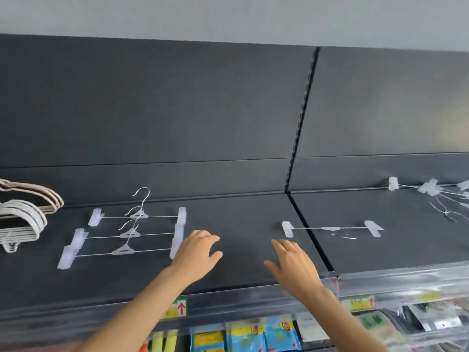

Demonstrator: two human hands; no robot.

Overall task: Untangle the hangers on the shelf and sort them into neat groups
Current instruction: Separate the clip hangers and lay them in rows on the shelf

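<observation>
On the dark shelf three clear clip hangers with metal hooks lie in a neat row at the left. My left hand hovers open just right of their clips, apart from them. A single clip hanger lies across the shelf joint; my right hand is open below its left clip, not touching. A tangled heap of clip hangers lies at the far right. Stacked white hangers and beige hangers sit at the far left.
The shelf's dark back panel rises behind, split by a slotted upright. A clear price strip with yellow labels runs along the front edge. Packaged goods hang below the shelf.
</observation>
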